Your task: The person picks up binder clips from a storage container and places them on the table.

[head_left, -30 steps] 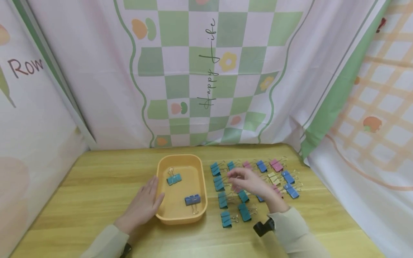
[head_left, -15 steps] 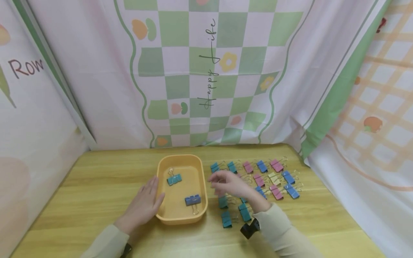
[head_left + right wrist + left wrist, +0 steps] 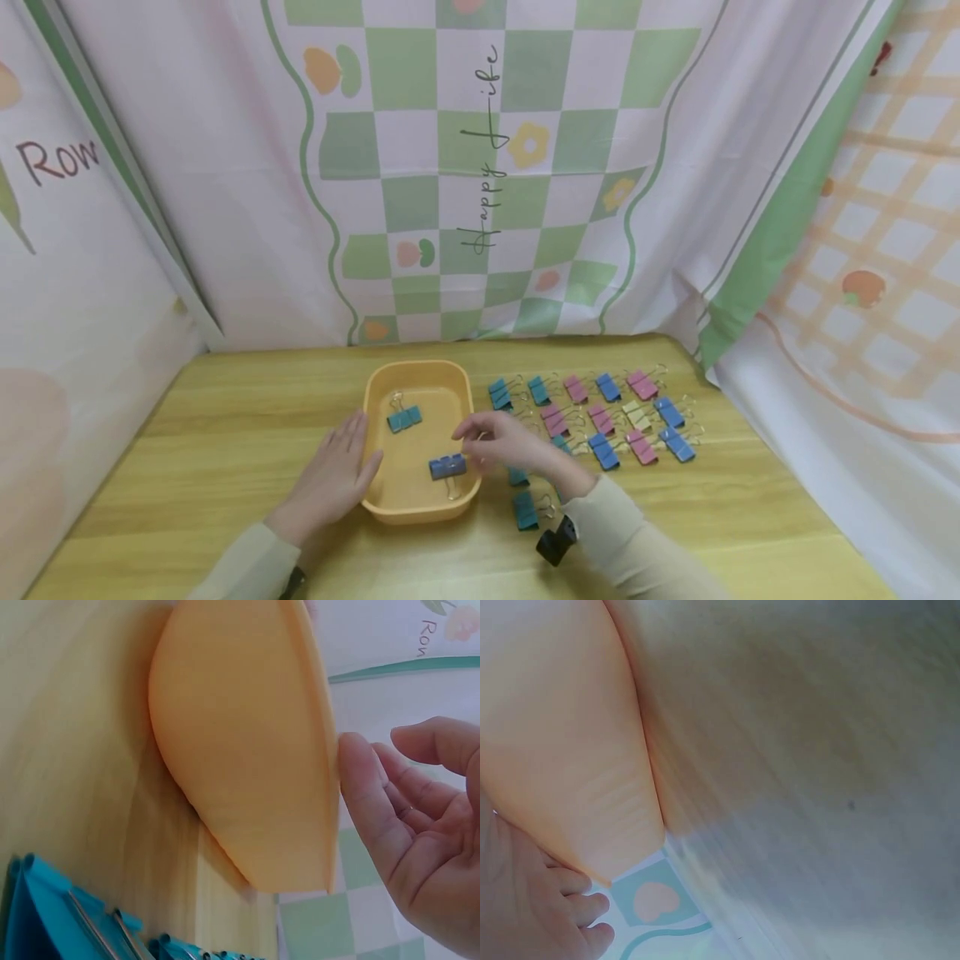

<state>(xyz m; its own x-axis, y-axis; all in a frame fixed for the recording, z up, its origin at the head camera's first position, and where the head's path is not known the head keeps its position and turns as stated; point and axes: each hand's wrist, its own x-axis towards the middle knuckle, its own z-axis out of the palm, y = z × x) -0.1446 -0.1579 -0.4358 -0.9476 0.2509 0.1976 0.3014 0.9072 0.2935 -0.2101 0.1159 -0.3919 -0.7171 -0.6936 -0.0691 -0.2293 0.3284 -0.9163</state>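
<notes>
A yellow-orange plastic tray point(image 3: 420, 515) stands on the table with a teal binder clip point(image 3: 405, 418) and a blue binder clip point(image 3: 447, 466) lying in it. My left hand point(image 3: 333, 471) rests along the tray's left side, fingers extended and thumb over the rim. At the right rim is my right hand point(image 3: 504, 442), fingers loosely bent, near the blue clip. Nothing shows between its fingers in the right wrist view, where a fingertip point(image 3: 356, 754) lies right at the tray's rim point(image 3: 322, 712). My right hand and forearm hide some teal clips beneath them.
Right of the tray, several binder clips lie in rough rows: teal ones point(image 3: 527, 510) nearest it, then pink point(image 3: 642, 447), blue point(image 3: 603, 451) and yellow point(image 3: 637, 415). A printed curtain point(image 3: 480, 275) hangs behind the wooden table point(image 3: 247, 417).
My right hand has moved left from above the clip rows to the tray's right rim, uncovering pink and blue clips. The left hand, tray and two clips inside stay put.
</notes>
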